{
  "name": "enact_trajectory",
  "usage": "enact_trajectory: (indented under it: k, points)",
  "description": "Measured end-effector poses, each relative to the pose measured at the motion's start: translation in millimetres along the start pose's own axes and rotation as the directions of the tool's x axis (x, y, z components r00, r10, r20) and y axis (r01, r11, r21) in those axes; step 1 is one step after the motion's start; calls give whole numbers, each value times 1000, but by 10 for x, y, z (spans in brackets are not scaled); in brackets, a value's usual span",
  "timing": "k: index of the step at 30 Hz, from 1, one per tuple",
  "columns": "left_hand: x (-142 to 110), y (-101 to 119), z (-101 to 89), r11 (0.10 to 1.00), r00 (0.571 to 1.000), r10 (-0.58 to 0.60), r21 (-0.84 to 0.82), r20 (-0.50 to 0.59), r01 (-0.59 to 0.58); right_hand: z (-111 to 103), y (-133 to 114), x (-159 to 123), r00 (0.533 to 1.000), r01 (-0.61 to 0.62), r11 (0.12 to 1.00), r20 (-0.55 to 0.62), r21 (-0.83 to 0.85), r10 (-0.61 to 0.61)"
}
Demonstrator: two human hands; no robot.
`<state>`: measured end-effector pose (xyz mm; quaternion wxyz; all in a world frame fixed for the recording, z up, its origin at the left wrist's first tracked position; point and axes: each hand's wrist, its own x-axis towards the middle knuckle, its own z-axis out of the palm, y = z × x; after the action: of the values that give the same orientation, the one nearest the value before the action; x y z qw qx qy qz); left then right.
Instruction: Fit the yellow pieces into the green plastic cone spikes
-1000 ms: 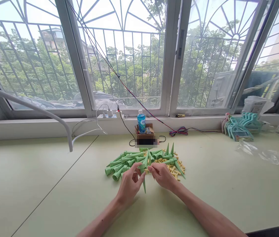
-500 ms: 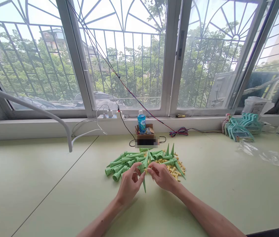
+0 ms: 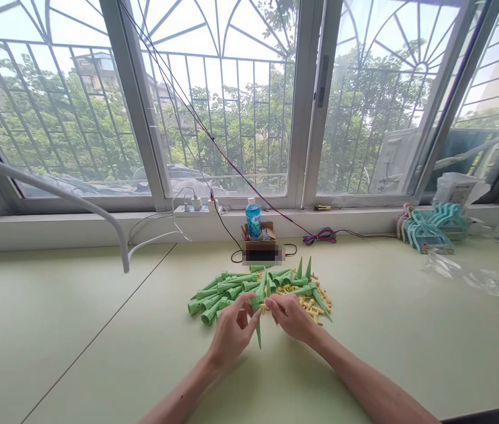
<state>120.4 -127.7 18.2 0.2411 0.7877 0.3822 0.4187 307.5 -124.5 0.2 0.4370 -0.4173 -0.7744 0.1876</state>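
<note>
My left hand (image 3: 231, 333) pinches a green plastic cone spike (image 3: 257, 321) by its wide end, tip pointing down toward me. My right hand (image 3: 291, 317) pinches a small yellow piece (image 3: 263, 307) right against the wide end of that spike. Just beyond my hands lies a pile of green cone spikes (image 3: 225, 288) on the pale green table (image 3: 99, 330). A heap of small yellow pieces (image 3: 315, 303) sits at the right of the pile, under a few more green spikes.
A blue-labelled water bottle (image 3: 253, 218) and a small cardboard box (image 3: 260, 244) stand by the window sill behind the pile. Cables (image 3: 320, 235) run along the sill. Teal hangers (image 3: 430, 227) and a clear plastic bag (image 3: 465, 272) lie at the right. A white hanger (image 3: 161, 235) lies at the left.
Both hands stay at the same spot; the fingers have shifted slightly around the spike and the yellow piece.
</note>
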Motion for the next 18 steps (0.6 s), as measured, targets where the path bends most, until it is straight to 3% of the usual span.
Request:
enact_trajectory:
  k: [5, 18]
  points:
    - [3, -5, 3, 1000, 999, -25, -6, -35, 25, -25, -54, -11, 999, -52, 998, 18, 32, 51]
    - [3, 2, 9, 1000, 999, -21, 1, -49, 21, -17, -51, 5, 1000, -20, 1000, -9, 5, 20]
